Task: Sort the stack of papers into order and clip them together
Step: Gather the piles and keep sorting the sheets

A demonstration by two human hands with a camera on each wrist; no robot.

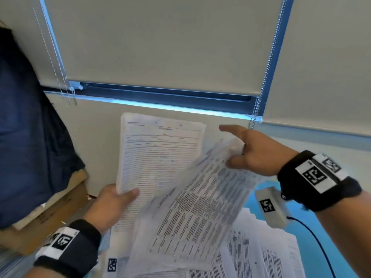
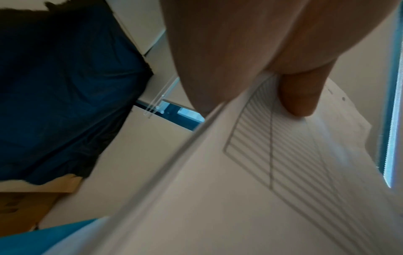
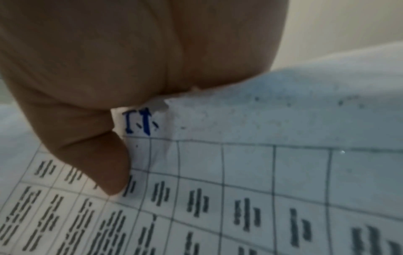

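White printed papers against cream blinds (image 1: 160, 41) and a bright blue table (image 1: 313, 223).

The held stack (image 1: 158, 153) is white with grey ruled lines; right of it, a white sheet (image 1: 200, 201) carries a black-text grid and blue ink marks (image 3: 139, 121). Left of the stack hangs navy fabric (image 1: 30, 127).

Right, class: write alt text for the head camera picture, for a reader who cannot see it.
A person's left hand holds up a thick stack of printed forms while the right hand pinches a loose printed sheet by its corner. More papers lie below on a blue surface, before closed window blinds.
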